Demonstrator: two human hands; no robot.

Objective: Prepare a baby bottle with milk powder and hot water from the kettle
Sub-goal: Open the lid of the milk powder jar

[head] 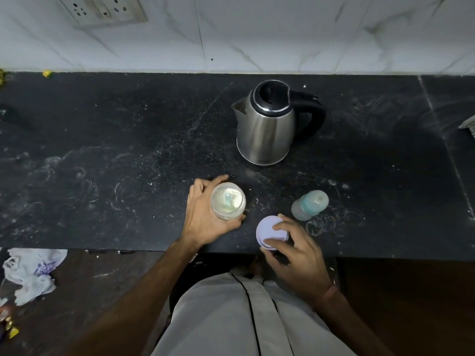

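Note:
An open clear jar of milk powder [228, 200] stands on the black counter [102, 163], with a small scoop showing inside it. My left hand [205, 217] is wrapped around the jar's side. My right hand [295, 247] holds the jar's lilac lid [271, 231] near the counter's front edge. The baby bottle [309, 204], capped in pale blue, stands just right of the lid and beyond my right fingers. The steel kettle [267, 127] with black lid and handle stands farther back, its spout pointing left.
A white marble wall with a socket plate [102, 9] rises behind the counter. A crumpled plastic bag [30, 273] lies on the floor at the lower left. A pale object [469, 125] peeks in at the right edge.

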